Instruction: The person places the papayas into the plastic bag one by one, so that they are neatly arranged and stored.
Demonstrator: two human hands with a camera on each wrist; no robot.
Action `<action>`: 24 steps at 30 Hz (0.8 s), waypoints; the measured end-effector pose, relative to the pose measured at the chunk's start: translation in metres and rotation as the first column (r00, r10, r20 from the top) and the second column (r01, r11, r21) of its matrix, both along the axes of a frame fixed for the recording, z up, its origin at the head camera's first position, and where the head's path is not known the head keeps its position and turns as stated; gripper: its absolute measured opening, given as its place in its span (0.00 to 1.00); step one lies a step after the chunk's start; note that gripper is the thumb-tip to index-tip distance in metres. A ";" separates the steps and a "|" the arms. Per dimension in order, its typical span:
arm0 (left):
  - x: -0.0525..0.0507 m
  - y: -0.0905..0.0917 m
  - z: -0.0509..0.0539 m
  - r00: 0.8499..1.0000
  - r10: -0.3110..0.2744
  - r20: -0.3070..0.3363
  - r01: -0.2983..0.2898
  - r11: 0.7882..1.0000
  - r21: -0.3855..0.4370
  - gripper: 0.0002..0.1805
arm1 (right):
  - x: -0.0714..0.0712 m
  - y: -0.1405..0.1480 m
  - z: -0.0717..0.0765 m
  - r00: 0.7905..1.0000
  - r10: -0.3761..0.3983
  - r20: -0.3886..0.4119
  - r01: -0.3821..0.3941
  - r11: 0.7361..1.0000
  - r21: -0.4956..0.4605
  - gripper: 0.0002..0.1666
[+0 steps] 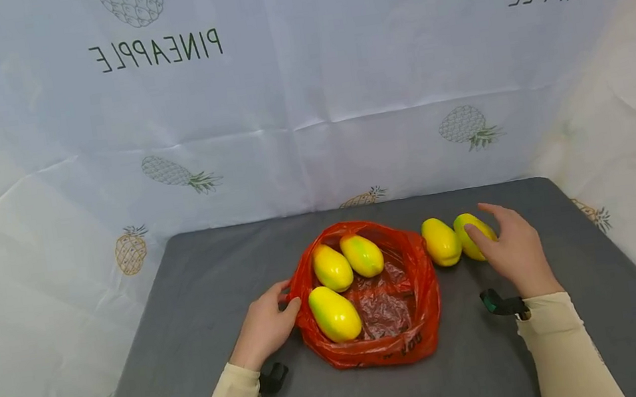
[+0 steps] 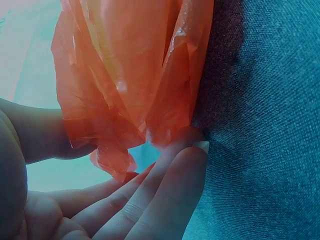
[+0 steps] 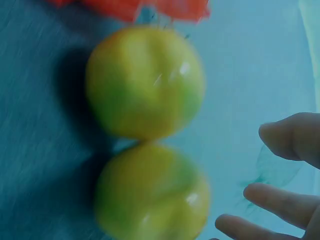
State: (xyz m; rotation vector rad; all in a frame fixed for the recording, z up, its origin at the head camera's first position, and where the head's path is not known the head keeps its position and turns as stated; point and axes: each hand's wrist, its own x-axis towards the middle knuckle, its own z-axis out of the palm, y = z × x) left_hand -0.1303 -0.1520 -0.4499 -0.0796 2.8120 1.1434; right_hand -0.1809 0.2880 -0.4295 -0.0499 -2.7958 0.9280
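A red plastic bag [image 1: 387,350] stands with its mouth open on the table. Three yellow-green mangoes lie inside, one of them a mango [image 1: 335,313] at the near left. My left hand [image 1: 265,329] touches the bag's left rim, fingers fairly straight; in the left wrist view a loose fold of the bag [image 2: 125,75] hangs between thumb and fingers. To the right of the bag, a mango [image 1: 441,242] lies against another mango [image 1: 473,238]. Over this rightmost one, my right hand [image 1: 515,253] hovers with thumb and fingers spread, apart from the fruit in the right wrist view.
A dark grey cloth covers the table [image 1: 213,272]. Behind it hangs a white curtain [image 1: 304,93] printed with pineapples, which also closes off both sides. Each wrist wears a small black camera, such as the wrist camera [image 1: 503,303] on the right.
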 end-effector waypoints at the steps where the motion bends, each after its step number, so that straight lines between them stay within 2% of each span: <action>1: 0.001 0.000 -0.001 1.000 -0.001 0.000 0.001 1.000 -0.001 0.29 | -0.001 0.004 -0.004 1.000 -0.008 0.019 0.008 1.000 0.000 0.43; 5: 0.003 -0.001 -0.002 1.000 0.000 0.011 0.000 1.000 -0.009 0.29 | -0.003 0.015 -0.014 0.993 -0.024 0.118 0.026 1.000 -0.013 0.49; 8: 0.003 0.000 -0.002 1.000 -0.002 0.015 0.002 1.000 -0.014 0.29 | -0.004 0.019 -0.018 0.987 -0.025 0.156 0.027 1.000 -0.011 0.52; 16: 0.001 0.002 -0.001 1.000 -0.004 0.020 0.005 1.000 -0.014 0.29 | -0.007 0.022 -0.026 0.983 -0.026 0.183 0.027 1.000 0.000 0.55; 24: -0.001 0.001 0.001 1.000 -0.001 0.022 0.002 1.000 -0.024 0.29 | -0.010 0.022 -0.028 0.976 -0.036 0.213 0.035 0.999 0.007 0.57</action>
